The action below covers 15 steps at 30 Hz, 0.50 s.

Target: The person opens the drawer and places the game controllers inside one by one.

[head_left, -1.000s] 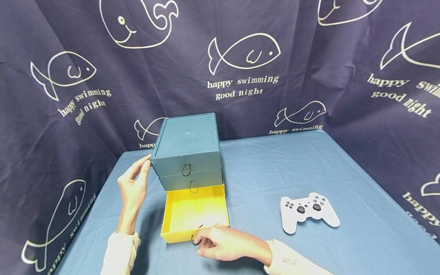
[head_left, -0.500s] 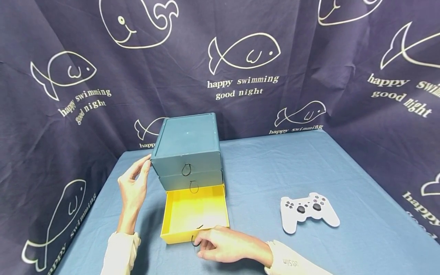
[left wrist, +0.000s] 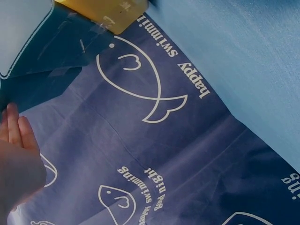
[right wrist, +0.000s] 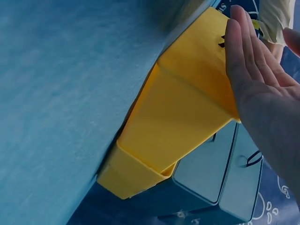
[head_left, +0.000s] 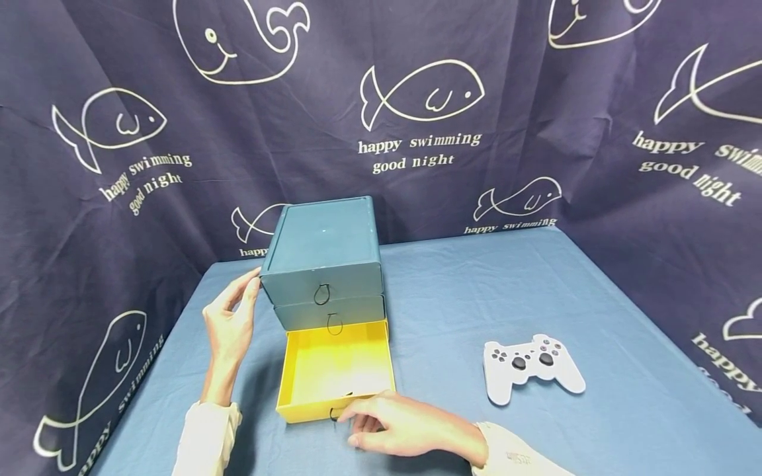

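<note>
A teal drawer cabinet (head_left: pixel 324 238) stands on the table, its yellow bottom drawer (head_left: pixel 336 363) pulled out with a bare floor. My left hand (head_left: pixel 231 324) touches the cabinet's upper left front corner; in the left wrist view its fingers (left wrist: pixel 16 129) extend straight against the side. Close in front of the drawer is my right hand (head_left: pixel 405 423), index fingertip right by the black loop pull (head_left: pixel 333 414). The right wrist view shows its fingers (right wrist: pixel 248 51) straight and the thumb apart. A white game controller (head_left: pixel 532 367) lies to the right.
Two teal drawers above, with loop pulls (head_left: pixel 322 294), are closed. Blue cloth (head_left: pixel 452 297) covers the table. Dark blue curtains (head_left: pixel 417 198) with fish prints hang behind and at both sides.
My right hand has drawn slightly right, away from the loop pull, and its fingers have loosened. The drawer stays pulled out and my left hand stays at the cabinet corner.
</note>
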{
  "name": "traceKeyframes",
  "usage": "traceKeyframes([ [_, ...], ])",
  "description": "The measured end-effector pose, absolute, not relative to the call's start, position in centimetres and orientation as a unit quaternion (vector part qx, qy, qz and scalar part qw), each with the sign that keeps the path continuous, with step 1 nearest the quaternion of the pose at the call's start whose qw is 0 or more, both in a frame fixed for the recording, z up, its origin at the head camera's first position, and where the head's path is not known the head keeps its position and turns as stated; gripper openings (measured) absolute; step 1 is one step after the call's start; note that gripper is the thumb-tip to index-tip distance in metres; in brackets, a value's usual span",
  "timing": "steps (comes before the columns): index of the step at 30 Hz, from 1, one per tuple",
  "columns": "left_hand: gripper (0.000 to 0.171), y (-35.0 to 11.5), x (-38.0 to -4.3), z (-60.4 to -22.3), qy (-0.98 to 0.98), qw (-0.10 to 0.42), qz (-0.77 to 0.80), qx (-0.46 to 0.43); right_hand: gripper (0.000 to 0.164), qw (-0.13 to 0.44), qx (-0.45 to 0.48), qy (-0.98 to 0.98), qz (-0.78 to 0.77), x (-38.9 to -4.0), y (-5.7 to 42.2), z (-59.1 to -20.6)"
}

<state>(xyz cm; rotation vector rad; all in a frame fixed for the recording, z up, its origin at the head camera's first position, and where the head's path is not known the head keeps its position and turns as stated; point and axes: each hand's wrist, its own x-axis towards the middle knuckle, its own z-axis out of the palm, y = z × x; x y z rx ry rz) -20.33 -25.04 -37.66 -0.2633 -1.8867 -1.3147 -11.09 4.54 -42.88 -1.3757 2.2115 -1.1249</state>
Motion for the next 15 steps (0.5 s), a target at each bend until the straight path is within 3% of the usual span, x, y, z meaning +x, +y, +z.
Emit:
traceKeyframes([
  [6, 0.025, -25.0, -20.5, -37.7, -0.746, 0.406, -0.517, -0.103, 0.022, 0.142, -0.477, 0.756, -0.425, -11.0, 5.9, -43.0],
  [15, 0.026, -25.1, -20.5, -37.8, -0.747, 0.406, -0.517, -0.102, 0.022, 0.040, -0.501, 0.739, -0.449, -10.9, 9.7, -43.0],
])
